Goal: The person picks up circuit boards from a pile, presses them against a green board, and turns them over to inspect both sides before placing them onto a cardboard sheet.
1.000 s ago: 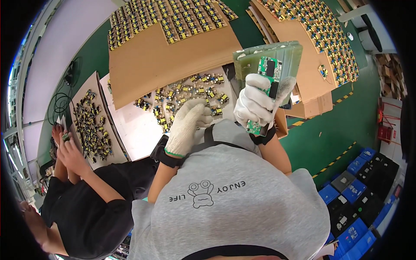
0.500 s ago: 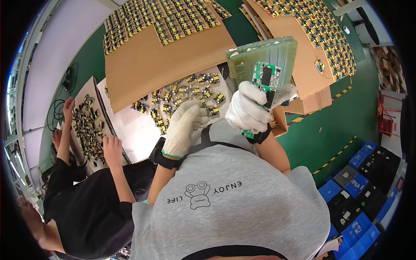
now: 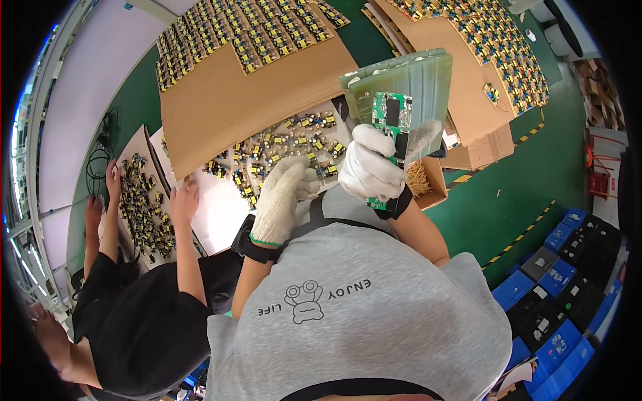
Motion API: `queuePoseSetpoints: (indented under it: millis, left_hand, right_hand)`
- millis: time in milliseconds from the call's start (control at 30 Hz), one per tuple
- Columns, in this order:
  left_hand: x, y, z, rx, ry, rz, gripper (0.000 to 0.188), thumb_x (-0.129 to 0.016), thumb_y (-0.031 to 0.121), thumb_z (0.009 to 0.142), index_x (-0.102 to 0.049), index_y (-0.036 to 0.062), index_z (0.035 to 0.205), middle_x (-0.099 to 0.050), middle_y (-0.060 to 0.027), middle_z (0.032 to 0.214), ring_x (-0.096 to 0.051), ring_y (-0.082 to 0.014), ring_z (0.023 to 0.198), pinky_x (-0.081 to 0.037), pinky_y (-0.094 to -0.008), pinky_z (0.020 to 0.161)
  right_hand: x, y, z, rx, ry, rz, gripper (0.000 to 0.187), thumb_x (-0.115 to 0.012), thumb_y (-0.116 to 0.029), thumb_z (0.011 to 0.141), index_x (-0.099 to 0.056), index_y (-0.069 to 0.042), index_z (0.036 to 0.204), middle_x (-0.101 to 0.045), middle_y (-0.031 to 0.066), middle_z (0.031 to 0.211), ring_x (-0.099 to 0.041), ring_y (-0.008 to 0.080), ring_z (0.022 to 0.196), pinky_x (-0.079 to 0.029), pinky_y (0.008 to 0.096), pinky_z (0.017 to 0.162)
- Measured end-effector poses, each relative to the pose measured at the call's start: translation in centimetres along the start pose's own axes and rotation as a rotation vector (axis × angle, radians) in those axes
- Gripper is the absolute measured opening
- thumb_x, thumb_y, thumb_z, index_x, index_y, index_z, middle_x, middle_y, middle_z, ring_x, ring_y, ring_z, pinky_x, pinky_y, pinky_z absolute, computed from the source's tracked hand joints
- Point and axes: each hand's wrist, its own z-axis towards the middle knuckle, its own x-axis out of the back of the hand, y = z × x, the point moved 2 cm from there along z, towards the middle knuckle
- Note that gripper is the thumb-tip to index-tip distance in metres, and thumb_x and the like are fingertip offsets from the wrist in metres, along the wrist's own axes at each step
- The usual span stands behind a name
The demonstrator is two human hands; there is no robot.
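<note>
My right hand (image 3: 372, 166), in a white glove with greyed fingertips, is closed round a long green circuit board (image 3: 392, 110). The board stands nearly upright, and its lower end sticks out below my fist. Right behind it rises a translucent green slab (image 3: 431, 83) with ridges; what supports it is hidden. My left hand (image 3: 284, 200), in a cream knitted glove with green trim, lies near the table's front edge, its fingers curled together. Whatever they hold, if anything, is hidden. Just beyond it, many small boards with yellow and black parts (image 3: 291, 144) are scattered on the white tabletop.
A brown cardboard sheet (image 3: 261, 100) bears rows of boards at the far side. More rows (image 3: 505, 60) cover another cardboard surface, far right. A co-worker's hand (image 3: 184, 200) is left of mine, by a pile of boards (image 3: 144, 214). Blue and black crates (image 3: 555, 274) stand right.
My right hand and the circuit board have shifted a little left, and the board is more upright. The left hand stays put. The co-worker's nearer hand has moved forward.
</note>
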Motion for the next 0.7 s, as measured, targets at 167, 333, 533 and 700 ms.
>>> queuePoseSetpoints:
  millis: [167, 333, 533, 700]
  left_hand:
    - [0.0, 0.2, -0.1, 0.023, 0.013, 0.010, 0.036, -0.054, 0.024, 0.093, -0.049, -0.0020, 0.117, -0.059, -0.0090, 0.088, -0.059, -0.0170, 0.073, -0.048, -0.0276, 0.066]
    - [-0.1, 0.6, -0.6, 0.010, 0.023, 0.052, 0.038, -0.054, 0.025, 0.092, -0.050, -0.0022, 0.118, -0.059, -0.0091, 0.090, -0.059, -0.0166, 0.076, -0.047, -0.0281, 0.069]
    - [0.1, 0.2, -0.5, -0.016, 0.022, 0.090, 0.040, -0.055, 0.026, 0.091, -0.050, -0.0008, 0.120, -0.060, -0.0090, 0.090, -0.059, -0.0164, 0.077, -0.047, -0.0278, 0.070]
    - [0.4, 0.1, -0.6, -0.015, 0.004, 0.074, 0.040, -0.054, 0.029, 0.092, -0.050, -0.0013, 0.118, -0.060, -0.0084, 0.091, -0.059, -0.0147, 0.078, -0.047, -0.0264, 0.071]
  right_hand:
    - [-0.3, 0.4, -0.3, 0.049, 0.144, -0.036, 0.060, -0.061, -0.070, 0.073, -0.041, -0.015, 0.082, -0.056, -0.0015, 0.057, -0.051, 0.0115, 0.040, -0.034, 0.0234, 0.043]
    - [-0.5, 1.4, -0.4, 0.107, 0.327, -0.131, 0.065, -0.060, -0.077, 0.066, -0.040, -0.016, 0.079, -0.047, -0.0049, 0.049, -0.043, 0.0100, 0.036, -0.034, 0.0223, 0.046]
    - [-0.3, 1.5, -0.7, 0.087, 0.592, -0.314, 0.073, -0.051, -0.086, 0.056, -0.038, -0.017, 0.077, -0.040, -0.0049, 0.056, -0.038, 0.0103, 0.042, -0.030, 0.0238, 0.045]
    - [0.1, 1.7, -0.8, 0.073, 0.699, -0.400, 0.073, -0.044, -0.088, 0.059, -0.036, -0.018, 0.077, -0.031, -0.0058, 0.062, -0.033, 0.0099, 0.050, -0.029, 0.0258, 0.050]
